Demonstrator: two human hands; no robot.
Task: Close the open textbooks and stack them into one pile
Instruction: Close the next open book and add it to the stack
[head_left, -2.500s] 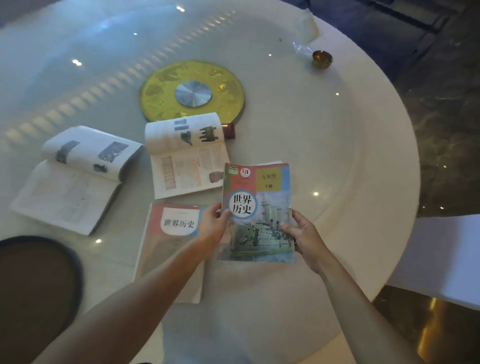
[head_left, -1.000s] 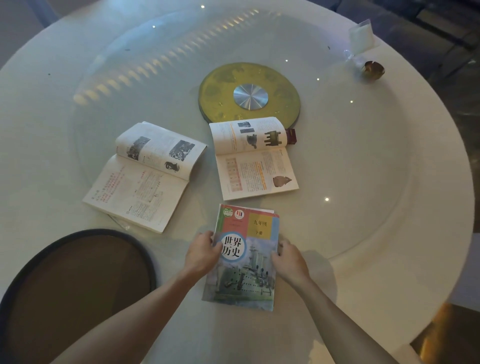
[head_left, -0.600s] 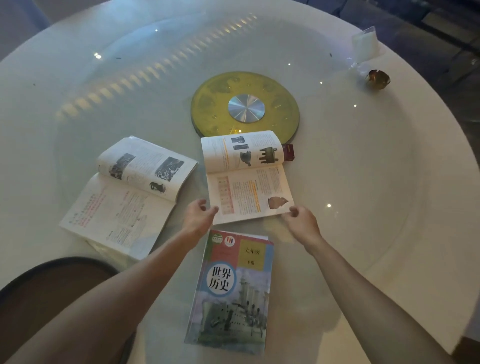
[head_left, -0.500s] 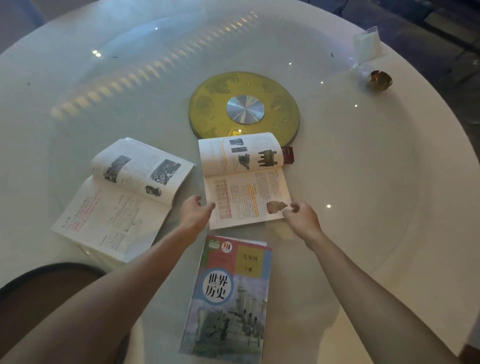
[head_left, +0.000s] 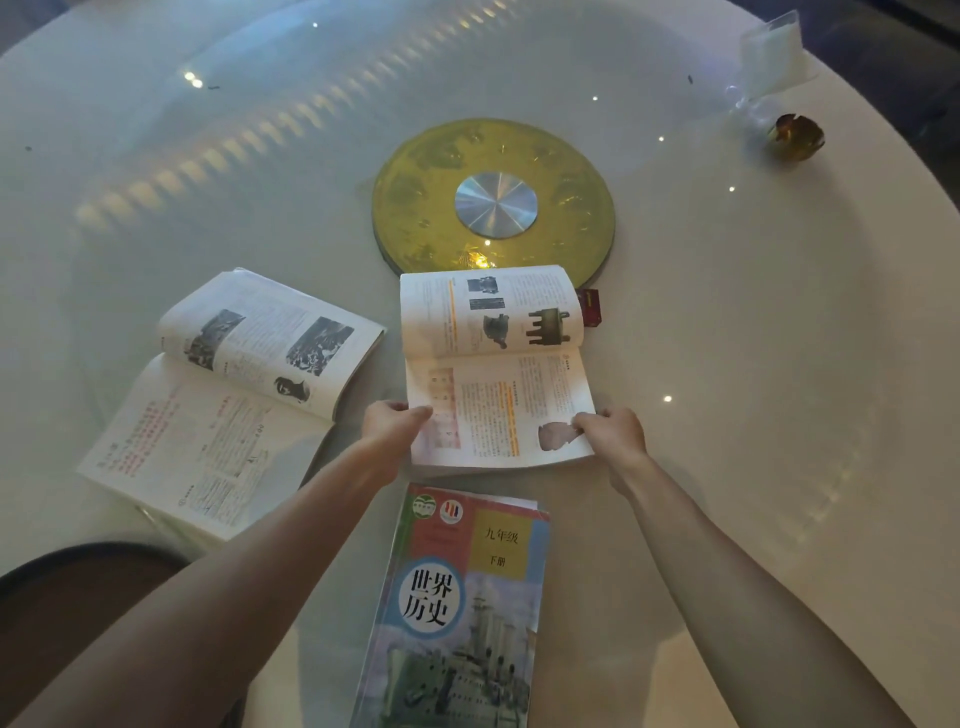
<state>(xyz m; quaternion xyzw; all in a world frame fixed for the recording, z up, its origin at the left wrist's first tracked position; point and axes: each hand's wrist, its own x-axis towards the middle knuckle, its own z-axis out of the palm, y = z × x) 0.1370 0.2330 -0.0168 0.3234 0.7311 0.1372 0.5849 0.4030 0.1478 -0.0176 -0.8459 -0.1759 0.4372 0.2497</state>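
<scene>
A closed history textbook with a warship on its cover lies on another closed book near the table's front edge. Just beyond it an open textbook with pictures of bronze vessels lies flat. My left hand pinches its near left corner and my right hand pinches its near right corner. A second open textbook with black-and-white photos lies to the left, untouched.
The round white table has a glass turntable with a gold disc at its middle. A small red object peeks from behind the open book. A gold cup and a clear card holder stand far right. A dark chair seat is at lower left.
I put the closed warship book onto the other closed book, let go, then reached forward. Both hands now grip the near corners of the middle open book.
</scene>
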